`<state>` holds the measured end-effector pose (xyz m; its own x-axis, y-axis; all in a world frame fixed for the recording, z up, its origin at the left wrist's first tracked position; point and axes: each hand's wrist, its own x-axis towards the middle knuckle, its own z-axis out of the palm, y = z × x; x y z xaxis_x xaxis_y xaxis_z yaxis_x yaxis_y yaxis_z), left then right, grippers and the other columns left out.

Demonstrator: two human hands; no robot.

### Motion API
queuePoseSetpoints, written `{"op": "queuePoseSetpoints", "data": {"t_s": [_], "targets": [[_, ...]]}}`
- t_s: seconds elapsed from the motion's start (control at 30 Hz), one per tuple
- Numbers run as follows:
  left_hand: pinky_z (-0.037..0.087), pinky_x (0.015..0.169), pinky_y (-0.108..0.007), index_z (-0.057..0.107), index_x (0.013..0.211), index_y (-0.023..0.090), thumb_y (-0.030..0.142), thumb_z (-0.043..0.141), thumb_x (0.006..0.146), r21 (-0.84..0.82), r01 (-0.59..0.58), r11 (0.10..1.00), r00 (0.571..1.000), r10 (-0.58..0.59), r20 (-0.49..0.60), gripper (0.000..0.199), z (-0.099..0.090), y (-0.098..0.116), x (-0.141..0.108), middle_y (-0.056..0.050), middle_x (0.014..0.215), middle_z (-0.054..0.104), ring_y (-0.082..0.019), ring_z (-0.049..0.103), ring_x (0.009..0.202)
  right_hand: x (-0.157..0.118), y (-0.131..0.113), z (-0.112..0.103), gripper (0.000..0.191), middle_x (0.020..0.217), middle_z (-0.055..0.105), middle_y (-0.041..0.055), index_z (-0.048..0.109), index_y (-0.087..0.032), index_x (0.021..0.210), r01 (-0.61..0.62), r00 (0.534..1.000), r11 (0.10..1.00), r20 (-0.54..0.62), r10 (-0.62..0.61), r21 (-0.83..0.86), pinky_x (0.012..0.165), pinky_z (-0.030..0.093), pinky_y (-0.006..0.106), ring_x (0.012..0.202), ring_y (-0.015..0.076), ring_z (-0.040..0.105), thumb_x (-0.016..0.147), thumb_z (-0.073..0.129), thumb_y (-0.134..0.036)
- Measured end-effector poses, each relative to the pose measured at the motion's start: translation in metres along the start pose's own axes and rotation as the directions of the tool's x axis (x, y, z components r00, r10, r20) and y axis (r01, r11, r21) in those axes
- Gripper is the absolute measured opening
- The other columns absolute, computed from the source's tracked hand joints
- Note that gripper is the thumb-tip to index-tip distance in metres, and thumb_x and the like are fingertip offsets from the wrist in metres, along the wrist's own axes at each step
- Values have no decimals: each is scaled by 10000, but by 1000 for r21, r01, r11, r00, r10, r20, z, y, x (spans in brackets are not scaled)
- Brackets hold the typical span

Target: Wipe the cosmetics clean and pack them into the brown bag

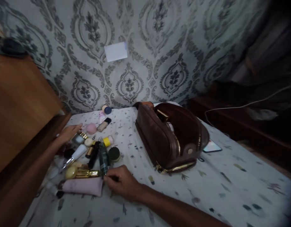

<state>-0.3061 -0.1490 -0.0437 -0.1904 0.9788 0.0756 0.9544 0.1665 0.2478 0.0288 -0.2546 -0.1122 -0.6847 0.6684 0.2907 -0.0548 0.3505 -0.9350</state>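
My right hand [121, 181] is closed, thumb and fingers pinched at the lower end of a dark green tube [103, 157] lying on the patterned cloth. My left hand [69, 133] reaches over the far left of the cosmetics, above a clear bottle with a gold cap [79, 138]; whether it grips anything is unclear. Around them lie a pink pouch-like tube [82, 186], a gold tube [87, 173], a white-handled brush [75, 155], a dark round jar [114, 154], a pink sponge [91, 128] and a foundation bottle [104, 125]. An unzipped brown bag [157, 138] stands to the right, with a few items inside.
A wooden cabinet [22, 107] borders the left side. Behind the cloth [207, 195] rises a patterned wall [128, 82] with a white switch plate or paper [116, 52]. A phone [212, 146] lies beside the bag, and a white cable [245, 105] hangs at the right.
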Motion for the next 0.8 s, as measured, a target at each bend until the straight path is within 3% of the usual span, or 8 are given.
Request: {"op": "queuePoseSetpoints", "data": {"t_s": [0.1,0.2,0.33,0.47,0.57,0.63,0.73,0.8], "targets": [[492,751,-301,680,797,224,715,441,745,-7,-48,999,988,49,150,548,-7,2,-14,-37,836,727,-254,658,847,1,-4,0,287,515,360,-67,417,-182,566,-19,1000,999,26,18,27,487,236,200,487,66,335,834,493,-250],[481,694,-282,667,789,232,736,562,641,-9,-44,999,978,45,202,536,-9,7,-25,-7,791,709,-234,644,786,1,-6,0,283,511,370,-65,430,-184,576,-48,998,998,39,47,35,482,236,203,487,73,341,843,488,-255],[447,652,-279,647,776,215,722,570,638,15,17,1000,991,-19,132,531,-10,17,-34,-28,777,694,-244,633,780,-1,-6,3,312,517,360,-63,430,-180,570,-62,998,997,24,61,48,474,239,197,496,71,332,852,510,-289],[392,626,-290,608,808,207,694,565,677,62,93,994,996,-91,-21,506,-18,34,-46,-65,785,673,-274,615,799,-6,-7,5,305,521,408,-58,498,-166,601,-140,990,982,12,140,129,449,280,180,484,71,401,850,556,-333],[373,628,-282,578,809,207,680,531,730,-22,61,998,989,-64,-136,482,-24,59,-63,-39,756,638,-240,587,766,-6,-11,2,285,570,508,-41,584,-154,707,-179,980,952,-39,194,248,439,352,179,469,73,465,861,579,-393],[387,648,-277,574,790,198,643,539,750,-238,-46,970,977,-7,-214,448,-21,83,-79,-15,748,622,-213,565,750,-4,-15,-1,293,691,585,-14,641,-158,900,-177,972,914,-80,220,366,436,396,183,511,88,546,860,603,-447],[429,692,-276,609,856,184,600,517,794,-469,-151,870,976,56,-210,430,-4,125,-108,-12,823,650,-203,574,788,0,-20,-7,501,1054,617,57,580,-230,1220,-139,951,817,-155,267,559,534,520,217,811,164,679,812,682,-501],[441,699,-276,600,853,189,588,531,805,-533,-185,826,978,99,-185,408,13,152,-127,-8,818,646,-198,581,787,1,-23,-9,584,1232,563,72,543,-273,1277,-72,934,740,-216,286,669,654,579,266,991,196,657,779,720,-521]]}}
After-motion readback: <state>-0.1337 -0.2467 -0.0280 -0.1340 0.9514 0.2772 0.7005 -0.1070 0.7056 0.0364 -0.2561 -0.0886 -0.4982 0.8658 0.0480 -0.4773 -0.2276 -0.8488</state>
